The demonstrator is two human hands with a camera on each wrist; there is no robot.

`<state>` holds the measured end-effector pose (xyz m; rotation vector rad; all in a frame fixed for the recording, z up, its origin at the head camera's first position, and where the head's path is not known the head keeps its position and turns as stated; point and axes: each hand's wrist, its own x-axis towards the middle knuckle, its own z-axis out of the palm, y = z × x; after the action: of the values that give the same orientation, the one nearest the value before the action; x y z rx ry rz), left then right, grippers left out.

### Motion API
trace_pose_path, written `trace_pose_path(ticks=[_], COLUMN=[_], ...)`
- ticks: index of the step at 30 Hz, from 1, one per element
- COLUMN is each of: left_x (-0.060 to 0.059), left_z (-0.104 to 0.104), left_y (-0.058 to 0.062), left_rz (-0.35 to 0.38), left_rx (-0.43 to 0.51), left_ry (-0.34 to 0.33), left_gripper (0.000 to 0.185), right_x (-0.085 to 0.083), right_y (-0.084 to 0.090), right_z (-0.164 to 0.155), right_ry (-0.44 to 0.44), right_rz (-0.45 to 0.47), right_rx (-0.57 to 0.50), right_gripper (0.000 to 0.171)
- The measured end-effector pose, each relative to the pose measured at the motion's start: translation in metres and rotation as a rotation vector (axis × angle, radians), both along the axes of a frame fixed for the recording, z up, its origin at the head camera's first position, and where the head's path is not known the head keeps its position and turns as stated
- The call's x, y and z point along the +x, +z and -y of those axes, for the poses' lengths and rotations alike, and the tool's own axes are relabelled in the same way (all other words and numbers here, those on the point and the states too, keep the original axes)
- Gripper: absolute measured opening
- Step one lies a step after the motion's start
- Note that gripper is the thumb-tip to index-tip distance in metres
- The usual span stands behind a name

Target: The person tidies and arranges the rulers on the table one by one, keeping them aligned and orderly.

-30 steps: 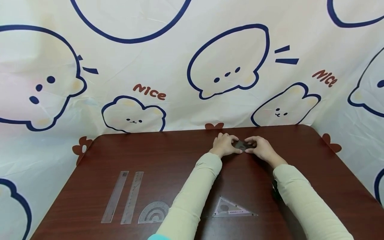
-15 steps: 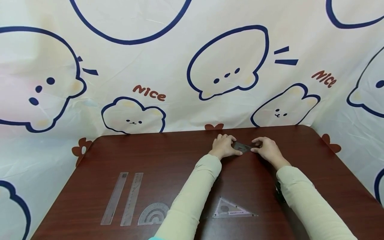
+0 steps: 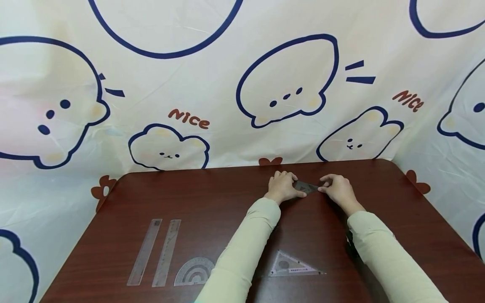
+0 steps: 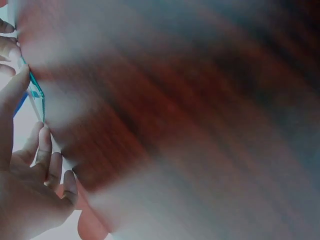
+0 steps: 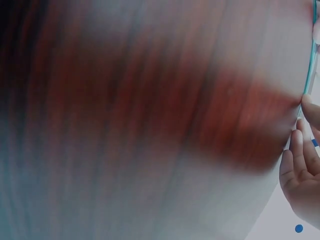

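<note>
A clear plastic set square (image 3: 306, 187) lies near the far edge of the brown table, between the two hands. My left hand (image 3: 281, 187) grips its left side, thumb on the near edge and fingers on the far edge. At its pointed right corner, the thumb and forefinger of my right hand (image 3: 338, 190) pinch the plastic. The left wrist view shows the set square (image 4: 37, 92) edge-on as a teal line between thumb and fingers of the left hand (image 4: 37, 185). In the right wrist view its thin edge (image 5: 309, 75) meets the right thumb.
Nearer on the table (image 3: 212, 202) lies a second clear set square (image 3: 293, 265), between the forearms. Two clear rulers (image 3: 145, 252) lie side by side at the left. A clear protractor (image 3: 193, 271) sits beside the left sleeve. A patterned cloth (image 3: 227, 84) hangs behind the table.
My right hand has slid a little to the right along the set square to its pointed corner, showing more of the plastic. The left hand has stayed almost in place.
</note>
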<state>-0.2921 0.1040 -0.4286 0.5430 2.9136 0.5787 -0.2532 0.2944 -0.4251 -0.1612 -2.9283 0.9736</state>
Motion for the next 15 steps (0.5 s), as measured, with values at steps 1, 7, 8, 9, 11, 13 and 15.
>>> trace_pose_path(ticks=[1,7,8,9,11,13,15], left_x=[0.0003,0.0015,0.0016,0.0018,0.0022,0.0034,0.0041], left_z=[-0.0007,-0.0033,-0.0035,-0.0036,-0.0039,-0.0039,-0.0036], left_y=[-0.0002,0.0014,0.0015,0.0018,0.0029,0.0042,0.0053], left_rz=[-0.002,-0.002,-0.002,-0.002,-0.005,-0.005,-0.007], left_rx=[-0.008,-0.043,-0.046,-0.049,-0.051,-0.051,-0.056], left_ry=[0.005,0.027,0.031,0.034,0.036,0.038,0.038], left_gripper=[0.059,0.06,0.06,0.06,0.06,0.06,0.06], right_x=[-0.0002,-0.001,-0.0011,-0.0014,-0.0019,-0.0025,-0.0033], right_y=[-0.0001,0.0007,0.0012,0.0014,0.0025,0.0035,0.0049], right_z=[0.0008,0.0054,0.0061,0.0064,0.007,0.0073,0.0079], right_ry=[-0.006,-0.025,-0.027,-0.031,-0.046,-0.06,-0.073], right_rz=[-0.002,-0.012,-0.01,-0.006,0.017,0.052,0.087], right_rx=[0.0,-0.011,-0.016,-0.024,-0.042,-0.063,-0.085], right_gripper=[0.032,0.03,0.03,0.03,0.03,0.03,0.031])
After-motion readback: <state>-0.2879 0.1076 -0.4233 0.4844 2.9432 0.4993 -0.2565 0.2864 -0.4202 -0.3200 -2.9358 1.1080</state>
